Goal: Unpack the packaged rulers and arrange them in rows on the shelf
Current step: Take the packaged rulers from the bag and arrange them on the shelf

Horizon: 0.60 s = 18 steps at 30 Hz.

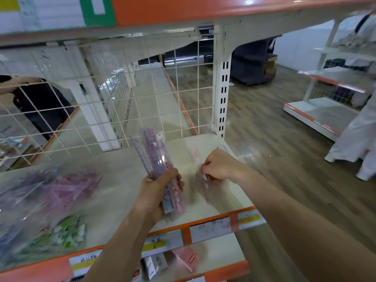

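Left hand (160,190) grips a clear pack of rulers (155,157) — right hand (220,165), at its 3 o'clock, pinches one blurred ruler (204,178); ruler-filled bags (61,192) at 9 o'clock.

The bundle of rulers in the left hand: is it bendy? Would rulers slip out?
Probably stiff: the bundle of rulers stands straight above the left hand without drooping. Its shiny clear wrap looks slippery, so rulers might slide out of a loose grip. Likely light: one hand holds it.
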{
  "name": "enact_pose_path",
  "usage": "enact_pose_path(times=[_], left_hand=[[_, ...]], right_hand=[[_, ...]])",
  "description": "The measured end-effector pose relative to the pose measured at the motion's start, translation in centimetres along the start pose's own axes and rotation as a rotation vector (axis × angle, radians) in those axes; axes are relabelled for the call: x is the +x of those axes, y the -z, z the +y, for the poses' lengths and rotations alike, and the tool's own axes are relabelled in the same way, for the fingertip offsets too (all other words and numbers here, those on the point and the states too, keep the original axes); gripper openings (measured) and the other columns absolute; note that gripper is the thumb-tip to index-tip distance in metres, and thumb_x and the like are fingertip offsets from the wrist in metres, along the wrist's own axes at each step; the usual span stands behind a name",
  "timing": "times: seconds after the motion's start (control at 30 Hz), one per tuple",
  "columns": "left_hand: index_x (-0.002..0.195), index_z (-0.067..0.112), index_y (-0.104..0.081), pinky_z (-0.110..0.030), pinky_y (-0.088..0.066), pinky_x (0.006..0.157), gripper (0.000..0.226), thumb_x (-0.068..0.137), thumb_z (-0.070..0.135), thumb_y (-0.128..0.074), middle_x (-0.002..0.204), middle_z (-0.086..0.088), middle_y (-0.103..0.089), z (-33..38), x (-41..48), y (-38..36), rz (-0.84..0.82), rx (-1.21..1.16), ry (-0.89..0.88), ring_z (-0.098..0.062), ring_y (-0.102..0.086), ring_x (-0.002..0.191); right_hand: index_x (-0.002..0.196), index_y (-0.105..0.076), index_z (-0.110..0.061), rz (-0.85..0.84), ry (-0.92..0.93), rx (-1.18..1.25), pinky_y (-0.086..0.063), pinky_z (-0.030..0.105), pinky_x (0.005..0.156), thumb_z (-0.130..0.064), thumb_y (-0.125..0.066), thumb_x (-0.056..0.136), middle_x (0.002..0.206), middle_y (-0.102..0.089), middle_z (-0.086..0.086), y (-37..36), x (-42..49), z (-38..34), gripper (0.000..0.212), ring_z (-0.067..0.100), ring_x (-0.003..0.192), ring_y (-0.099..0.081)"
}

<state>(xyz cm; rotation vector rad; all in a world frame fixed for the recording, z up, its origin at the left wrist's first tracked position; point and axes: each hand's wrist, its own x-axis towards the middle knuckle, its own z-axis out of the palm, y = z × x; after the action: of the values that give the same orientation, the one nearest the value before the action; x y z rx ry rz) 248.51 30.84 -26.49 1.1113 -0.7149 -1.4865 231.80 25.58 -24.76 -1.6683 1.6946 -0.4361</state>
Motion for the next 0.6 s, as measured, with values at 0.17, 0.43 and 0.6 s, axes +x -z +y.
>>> enact_pose_path(times=[0.17,0.43,0.6], left_hand=[[0.083,0.005,-0.061,-0.026,-0.055,0.05,0.006,0.087,0.002,-0.059,0.061,-0.007,-0.064,0.0,0.0,0.1,-0.01,0.002,0.019,-0.017,-0.062,0.051],[0.083,0.005,-0.061,-0.026,-0.054,0.051,0.004,0.086,0.002,-0.061,0.061,-0.008,-0.064,0.0,0.1,0.1,-0.012,-0.007,0.025,-0.017,-0.062,0.051],[0.08,0.004,-0.06,-0.025,-0.053,0.048,0.006,0.086,0.001,-0.059,0.061,-0.009,-0.062,-0.1,0.2,0.1,-0.041,-0.046,0.042,-0.018,-0.061,0.05]], right_hand=[[0.082,-0.062,-0.006,0.125,0.032,-0.322,-0.045,0.028,0.063,-0.019,-0.055,0.085,0.079,-0.062,0.007,0.2,-0.7,-0.1,0.015,0.027,0.082,-0.062],[0.113,-0.059,-0.01,0.255,0.277,-0.701,-0.033,0.032,0.073,-0.02,-0.042,0.098,0.11,-0.054,0.005,-3.4,-2.3,0.7,0.025,0.024,0.103,-0.05],[0.118,-0.057,-0.008,0.295,0.252,-0.795,-0.034,0.033,0.082,-0.011,-0.041,0.095,0.114,-0.056,0.007,-2.7,-2.5,1.0,0.028,0.027,0.106,-0.049]])
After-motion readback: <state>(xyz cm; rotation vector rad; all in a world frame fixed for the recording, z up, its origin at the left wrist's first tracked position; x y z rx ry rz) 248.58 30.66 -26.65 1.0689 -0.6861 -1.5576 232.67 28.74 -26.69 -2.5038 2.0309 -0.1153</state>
